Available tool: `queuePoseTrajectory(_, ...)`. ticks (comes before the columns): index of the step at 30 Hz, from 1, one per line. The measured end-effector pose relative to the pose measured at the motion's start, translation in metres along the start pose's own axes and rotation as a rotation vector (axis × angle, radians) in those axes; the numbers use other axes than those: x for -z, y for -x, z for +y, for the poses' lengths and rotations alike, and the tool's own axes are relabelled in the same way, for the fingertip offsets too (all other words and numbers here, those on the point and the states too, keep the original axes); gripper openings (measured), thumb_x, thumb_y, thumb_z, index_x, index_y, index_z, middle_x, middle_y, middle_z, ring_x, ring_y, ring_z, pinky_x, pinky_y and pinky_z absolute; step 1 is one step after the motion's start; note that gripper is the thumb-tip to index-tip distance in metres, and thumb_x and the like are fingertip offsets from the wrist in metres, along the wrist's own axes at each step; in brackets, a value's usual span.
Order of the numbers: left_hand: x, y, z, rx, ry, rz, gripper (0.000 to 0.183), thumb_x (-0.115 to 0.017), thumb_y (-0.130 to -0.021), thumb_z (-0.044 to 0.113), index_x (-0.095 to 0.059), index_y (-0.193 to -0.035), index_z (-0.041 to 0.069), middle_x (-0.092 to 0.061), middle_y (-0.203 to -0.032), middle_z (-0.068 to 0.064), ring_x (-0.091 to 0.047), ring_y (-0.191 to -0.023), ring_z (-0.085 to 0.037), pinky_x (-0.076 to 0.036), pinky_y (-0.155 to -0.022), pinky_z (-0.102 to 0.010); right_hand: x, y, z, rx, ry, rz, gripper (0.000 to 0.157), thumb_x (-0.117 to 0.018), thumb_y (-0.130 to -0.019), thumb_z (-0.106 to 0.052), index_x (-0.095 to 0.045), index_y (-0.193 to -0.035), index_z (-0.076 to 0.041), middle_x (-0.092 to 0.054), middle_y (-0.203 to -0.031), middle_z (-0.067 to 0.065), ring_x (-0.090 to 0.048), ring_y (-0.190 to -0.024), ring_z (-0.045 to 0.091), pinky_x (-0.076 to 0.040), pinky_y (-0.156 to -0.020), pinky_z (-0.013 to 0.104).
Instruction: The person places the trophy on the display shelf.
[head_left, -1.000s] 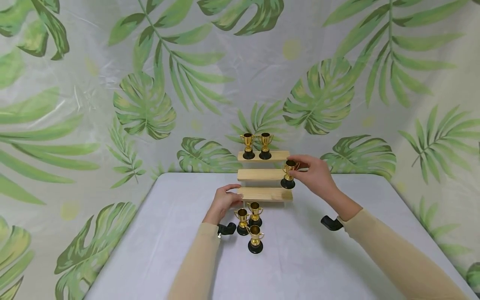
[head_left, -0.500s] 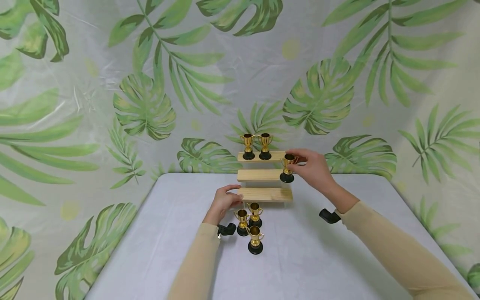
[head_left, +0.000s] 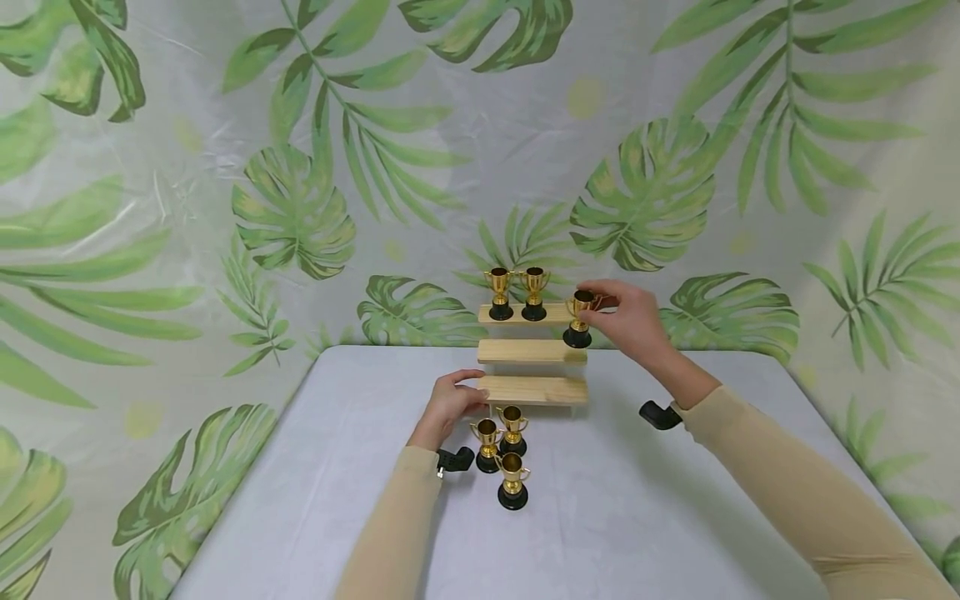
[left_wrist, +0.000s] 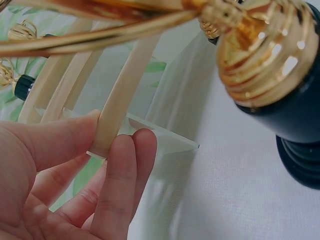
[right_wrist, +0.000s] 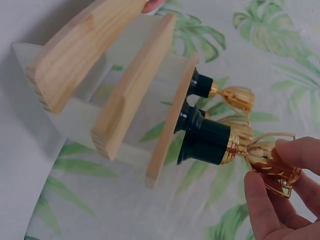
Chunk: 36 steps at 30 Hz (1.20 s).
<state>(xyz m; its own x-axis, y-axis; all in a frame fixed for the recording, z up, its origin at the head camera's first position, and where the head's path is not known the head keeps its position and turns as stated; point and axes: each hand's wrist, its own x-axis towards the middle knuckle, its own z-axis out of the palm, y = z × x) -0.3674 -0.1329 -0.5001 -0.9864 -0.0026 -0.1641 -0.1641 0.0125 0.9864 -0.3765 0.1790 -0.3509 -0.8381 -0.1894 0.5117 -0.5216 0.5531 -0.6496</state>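
Thumb and fingers of the right hand (head_left: pixel 626 318) are clamped on the gold cup of a miniature trophy (right_wrist: pixel 225 146), held upright with its black base down, at the right end of a three-tier display stand (head_left: pixel 528 352). That base is near the top plank (head_left: pixel 556 313); whether they touch cannot be told. On the plank's left part, two matching trophies (head_left: pixel 499 293) stand side by side. The left hand (head_left: pixel 448 402) has its grip pinched on the left end of the lowest plank (head_left: pixel 536 389). Three more trophies (head_left: pixel 513 482) stand upright in a cluster on the white-covered bench (head_left: pixel 622 521), in front of the stand and just beside the left wrist. Behind everything hangs a green leaf-print backdrop (head_left: pixel 420 200). Both arms wear beige sleeves (head_left: pixel 772 482).
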Motion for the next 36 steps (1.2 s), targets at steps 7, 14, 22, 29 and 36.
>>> queuePoseTrajectory(7,0.000,0.000,0.000,-0.010,-0.002,0.003,0.046,-0.078,-0.084,-0.001,-0.067,-0.129,0.005,-0.072,-0.090,-0.018,-0.072,-0.076,-0.022,-0.061,-0.078,-0.041,0.001,-0.008,0.001,-0.003,0.011,0.005,0.043,-0.081,-0.087,-0.018,-0.070,-0.129,-0.022,-0.071,-0.108,0.004,-0.068,-0.095,0.023,-0.057,-0.073,0.046)
queuePoseTrajectory(14,0.000,0.001,0.000,-0.011,0.003,0.008,0.045,-0.077,-0.084,-0.001,-0.067,-0.128,0.006,-0.073,-0.092,-0.018,-0.073,-0.078,-0.024,-0.061,-0.079,-0.040,0.000,-0.017,0.004,-0.015,0.007,-0.006,0.042,-0.080,-0.089,-0.019,-0.069,-0.129,-0.020,-0.071,-0.103,0.006,-0.068,-0.093,0.023,-0.056,-0.074,0.047)
queuePoseTrajectory(22,-0.001,0.002,-0.001,-0.006,0.003,0.005,0.044,-0.078,-0.084,-0.001,-0.068,-0.126,0.006,-0.072,-0.090,-0.019,-0.073,-0.077,-0.024,-0.061,-0.077,-0.039,-0.001,-0.027,0.010,-0.031,0.022,0.008,0.043,-0.080,-0.088,-0.019,-0.068,-0.130,-0.019,-0.069,-0.105,0.008,-0.066,-0.090,0.024,-0.055,-0.075,0.047)
queuePoseTrajectory(29,-0.001,0.002,0.000,-0.002,0.007,0.004,0.044,-0.077,-0.083,-0.002,-0.068,-0.125,0.006,-0.072,-0.089,-0.018,-0.073,-0.078,-0.025,-0.061,-0.077,-0.039,-0.004,-0.039,0.013,-0.040,0.042,0.017,0.043,-0.079,-0.089,-0.018,-0.068,-0.131,-0.017,-0.070,-0.103,0.008,-0.066,-0.089,0.024,-0.055,-0.071,0.046)
queuePoseTrajectory(36,0.000,0.001,0.000,-0.010,-0.006,0.005,0.043,-0.077,-0.084,-0.001,-0.068,-0.126,0.006,-0.072,-0.089,-0.018,-0.073,-0.077,-0.023,-0.060,-0.081,-0.043,-0.008,-0.048,0.013,-0.056,0.031,0.014,0.043,-0.078,-0.090,-0.017,-0.068,-0.131,-0.014,-0.069,-0.104,0.009,-0.065,-0.088,0.024,-0.056,-0.072,0.046)
